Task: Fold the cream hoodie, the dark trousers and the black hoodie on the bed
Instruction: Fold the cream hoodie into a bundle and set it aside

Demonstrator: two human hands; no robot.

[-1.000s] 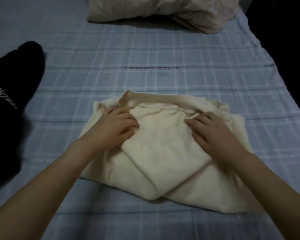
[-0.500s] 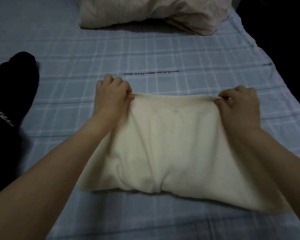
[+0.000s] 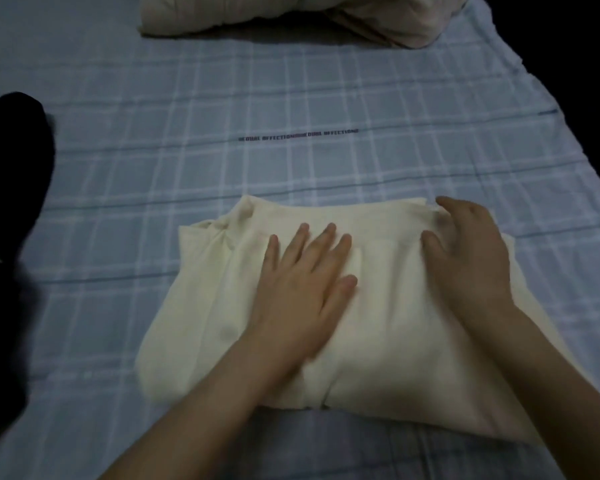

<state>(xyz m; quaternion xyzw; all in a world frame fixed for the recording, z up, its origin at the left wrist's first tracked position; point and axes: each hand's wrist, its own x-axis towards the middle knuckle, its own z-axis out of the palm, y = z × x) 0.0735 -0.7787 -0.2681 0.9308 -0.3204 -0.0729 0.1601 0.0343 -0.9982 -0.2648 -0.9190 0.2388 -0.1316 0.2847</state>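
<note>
The cream hoodie (image 3: 378,327), half a second ago pinched at its far corners, now lies as a compact folded bundle mid-bed, and the hands have let go. The left hand (image 3: 302,285) presses flat and open on top; the right hand (image 3: 471,258) cups the far right corner loosely, gripping nothing. This garment looks about done; the black hoodie (image 3: 7,237) waits unfolded at the left edge of the bed (image 3: 291,81)

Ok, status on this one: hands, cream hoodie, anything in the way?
Left hand flat, open, on the cream hoodie. Right hand cupped over its far right corner, grip unclear. Hoodie a folded bundle. Black garment off left, clear of it.
</note>
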